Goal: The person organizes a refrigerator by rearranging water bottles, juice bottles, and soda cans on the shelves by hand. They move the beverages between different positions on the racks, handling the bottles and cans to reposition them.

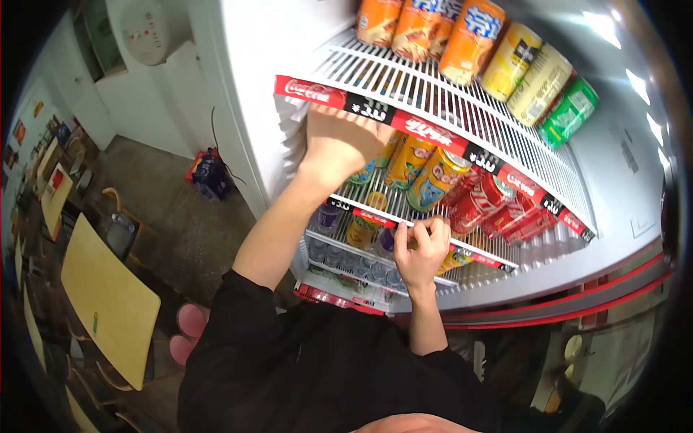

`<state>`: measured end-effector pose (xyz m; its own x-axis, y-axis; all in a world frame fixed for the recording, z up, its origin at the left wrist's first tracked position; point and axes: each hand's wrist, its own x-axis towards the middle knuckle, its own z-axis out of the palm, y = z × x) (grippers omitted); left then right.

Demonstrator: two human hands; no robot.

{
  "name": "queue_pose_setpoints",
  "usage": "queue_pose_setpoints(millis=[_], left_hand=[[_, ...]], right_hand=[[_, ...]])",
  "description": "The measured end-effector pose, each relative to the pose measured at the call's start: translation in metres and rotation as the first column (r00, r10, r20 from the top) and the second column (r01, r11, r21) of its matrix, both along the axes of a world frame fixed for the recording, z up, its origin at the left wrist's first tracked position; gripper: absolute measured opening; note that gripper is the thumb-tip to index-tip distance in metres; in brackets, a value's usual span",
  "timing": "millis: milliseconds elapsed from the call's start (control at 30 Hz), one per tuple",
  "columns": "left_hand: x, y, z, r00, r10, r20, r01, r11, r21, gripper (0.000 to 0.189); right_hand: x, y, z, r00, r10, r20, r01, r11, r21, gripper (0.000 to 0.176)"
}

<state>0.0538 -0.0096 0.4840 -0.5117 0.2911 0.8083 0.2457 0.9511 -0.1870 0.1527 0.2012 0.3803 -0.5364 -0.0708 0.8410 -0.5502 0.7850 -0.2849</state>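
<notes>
The person stands at an open drinks cooler (253,86) with both arms, in black sleeves pushed up past the elbows, raised into it. The left forearm runs up and to the right, and the left hand (339,141) is pushed in under the red Coca-Cola strip (310,92) that fronts the top wire shelf (404,83). The back of the hand faces the camera and the wrist is bent. Its fingers go in at the left end of the row of orange-and-yellow cans (422,169) lying on the middle shelf (390,206) and are hidden there, so whether they grasp a can cannot be told. The right forearm rises almost straight from the body. The right hand (422,249) sits lower, at the front edge of the middle shelf, with its fingers (433,229) curled in tight against the edge strip and the thumb alongside. Whether it grips the edge or something small cannot be told. A yellow can (453,258) on the shelf below lies just beside this hand. Red cola cans (480,206) fill the right part of the middle shelf, next to the orange-and-yellow row. Clear bottles (328,216) stand lower on the left. A yellow table (108,296) stands well to the left.
</notes>
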Motion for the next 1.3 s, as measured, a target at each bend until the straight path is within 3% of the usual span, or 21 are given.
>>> queue_pose_setpoints(millis=[100,133,167,233,267,300,367,400,567,700,767,833,867,900,967,1067,1167,1300], left_hand=[[-0.002,0.002,0.002,0.985,-0.061,-0.158,0.070,0.996,0.053,0.029],[-0.004,0.003,0.002,0.986,-0.082,-0.148,0.099,0.989,0.109,0.028],[0.004,0.002,0.004,0.999,-0.046,0.001,0.046,0.997,0.068,0.026],[0.003,0.003,0.002,0.999,-0.049,-0.023,0.050,0.997,0.060,0.028],[0.001,0.004,0.001,0.985,-0.096,-0.140,0.107,0.992,0.071,0.032],[0.007,0.008,0.009,0.995,-0.094,0.041,0.081,0.966,0.244,0.042],[0.010,0.008,0.012,0.990,-0.092,0.112,0.063,0.970,0.236,0.038],[0.015,0.009,0.017,0.960,-0.100,0.262,0.029,0.965,0.262,0.035],[0.003,0.010,0.005,0.991,-0.129,-0.043,0.136,0.931,0.338,0.035],[-0.002,0.012,0.000,0.991,-0.120,0.063,0.098,0.956,0.275,0.042],[-0.007,0.013,-0.006,0.991,-0.136,0.006,0.130,0.955,0.268,0.043],[-0.003,0.016,0.001,0.965,-0.203,-0.166,0.249,0.906,0.342,0.045],[0.015,0.011,0.009,0.960,-0.198,0.197,0.141,0.952,0.272,0.048],[0.026,0.017,0.016,0.941,-0.135,0.312,0.067,0.973,0.219,0.051],[0.043,0.021,0.025,0.882,-0.232,0.410,0.134,0.958,0.255,0.047],[0.047,0.029,-0.003,0.947,-0.316,0.066,0.285,0.914,0.289,0.047],[0.046,0.035,-0.014,0.927,-0.375,-0.027,0.366,0.883,0.293,0.052],[0.050,0.036,-0.012,0.979,-0.185,-0.080,0.202,0.905,0.374,0.055]], right_hand=[[0.002,0.001,0.000,1.000,0.011,0.023,-0.011,1.000,0.000,0.027],[0.002,0.002,-0.001,1.000,0.014,0.027,-0.015,1.000,0.008,0.027],[0.002,0.001,-0.002,1.000,0.011,0.017,-0.011,1.000,0.007,0.027],[0.001,0.000,-0.003,1.000,0.005,0.002,-0.005,1.000,0.008,0.027],[0.002,-0.002,-0.001,1.000,-0.003,-0.003,0.003,1.000,0.007,0.028],[0.001,-0.002,-0.003,1.000,-0.014,-0.004,0.014,1.000,0.007,0.027],[-0.002,-0.004,-0.006,0.999,-0.038,-0.029,0.038,0.999,0.005,0.027],[-0.003,-0.004,-0.008,0.997,-0.054,-0.049,0.055,0.998,0.021,0.027],[-0.011,-0.009,-0.013,0.985,-0.109,-0.134,0.115,0.993,0.036,0.029],[-0.012,-0.008,-0.013,0.980,-0.137,-0.142,0.146,0.988,0.052,0.028],[-0.011,-0.008,-0.013,0.984,-0.115,-0.133,0.120,0.992,0.031,0.026],[-0.009,-0.008,-0.012,0.988,-0.100,-0.118,0.103,0.995,0.014,0.026],[-0.008,-0.007,-0.013,0.991,-0.089,-0.096,0.090,0.996,0.008,0.026],[-0.009,-0.005,-0.013,0.992,-0.079,-0.103,0.081,0.997,0.014,0.026],[-0.009,-0.005,-0.012,0.993,-0.059,-0.100,0.059,0.998,-0.002,0.025],[-0.007,-0.006,-0.011,0.994,-0.055,-0.090,0.055,0.998,0.000,0.025],[-0.010,-0.007,-0.012,0.992,-0.064,-0.112,0.065,0.998,0.005,0.025],[-0.012,-0.005,-0.014,0.987,-0.098,-0.130,0.104,0.994,0.042,0.026]])
